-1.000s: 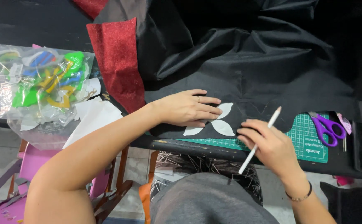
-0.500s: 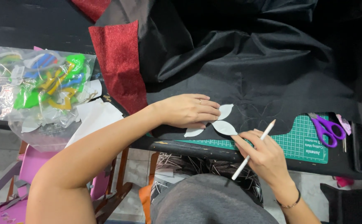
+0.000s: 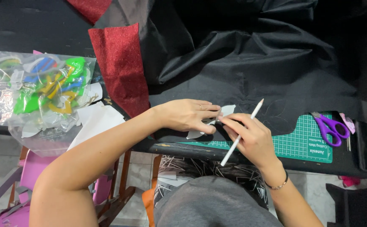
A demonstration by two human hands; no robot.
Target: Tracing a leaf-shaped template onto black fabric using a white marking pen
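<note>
My left hand [image 3: 189,114] lies flat, pressing a white leaf-shaped paper template [image 3: 226,110] onto black fabric [image 3: 250,63] at the table's front edge. My right hand [image 3: 250,138] holds a white pencil [image 3: 241,132] slanted with its tip up to the right, and its fingers touch the template next to my left fingertips. Most of the template is covered by the two hands; only its top lobe and a lower left corner show.
A green cutting mat [image 3: 305,138] lies under the fabric's edge, with purple scissors [image 3: 329,126] on its right end. Red glitter sheet [image 3: 122,69] lies left of the fabric. A clear plastic bag of coloured cut-outs [image 3: 40,88] and white paper [image 3: 97,122] are at the left.
My right hand has moved left with the pencil and now rests on the template beside my left hand, covering its lower lobe. My left hand stays pressed in place.
</note>
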